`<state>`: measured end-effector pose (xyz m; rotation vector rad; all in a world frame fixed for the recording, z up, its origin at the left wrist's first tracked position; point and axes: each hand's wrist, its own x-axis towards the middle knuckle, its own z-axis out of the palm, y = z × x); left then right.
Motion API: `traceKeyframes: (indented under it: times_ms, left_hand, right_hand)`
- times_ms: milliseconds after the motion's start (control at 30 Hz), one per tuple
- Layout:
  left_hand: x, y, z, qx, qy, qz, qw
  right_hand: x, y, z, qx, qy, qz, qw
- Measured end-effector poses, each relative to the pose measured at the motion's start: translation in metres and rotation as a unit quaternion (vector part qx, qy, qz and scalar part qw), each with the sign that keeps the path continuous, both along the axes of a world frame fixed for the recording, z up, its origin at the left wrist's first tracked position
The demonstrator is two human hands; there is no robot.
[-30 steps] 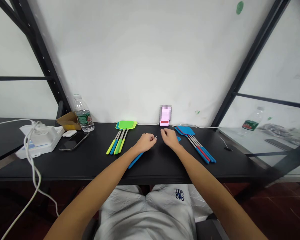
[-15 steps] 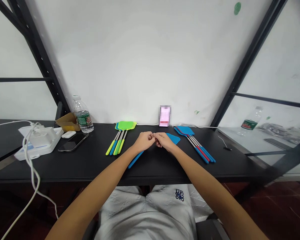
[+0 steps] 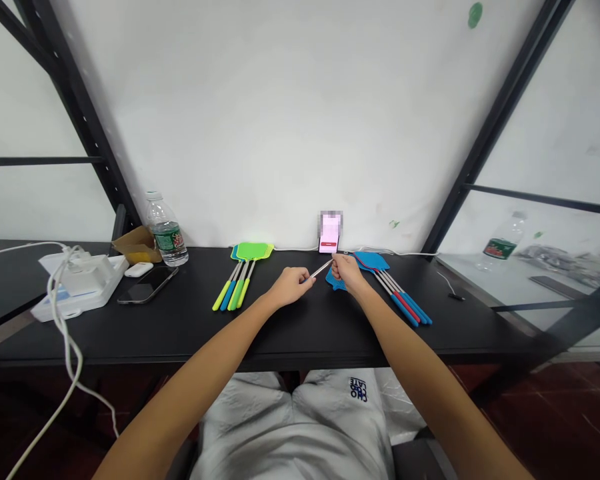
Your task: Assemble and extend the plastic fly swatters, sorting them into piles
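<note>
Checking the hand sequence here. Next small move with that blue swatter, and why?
Probably lay it flat beside the stack of swatters on the right. Its metal rod spans the left hand and right hand, pointing near the upright device, while its blue head sits under the right wrist, close to that stack.

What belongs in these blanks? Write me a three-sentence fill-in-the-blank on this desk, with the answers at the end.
The fly swatter head by the right hand is ____.
The green fly swatter head lies to the ____ of the left hand.
Among the fly swatters at the right, one handle is ____ and the others are blue.

Answers: blue; left; red
</note>
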<state>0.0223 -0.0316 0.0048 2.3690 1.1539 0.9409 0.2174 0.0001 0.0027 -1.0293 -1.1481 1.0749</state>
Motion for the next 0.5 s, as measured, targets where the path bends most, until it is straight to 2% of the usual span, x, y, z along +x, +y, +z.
traceKeyframes:
  times_ms: [500]
  left_hand:
    - [-0.002, 0.000, 0.001, 0.020, 0.026, 0.006, 0.999]
  right_hand:
    - [0.038, 0.014, 0.007, 0.001, 0.052, -0.110, 0.993]
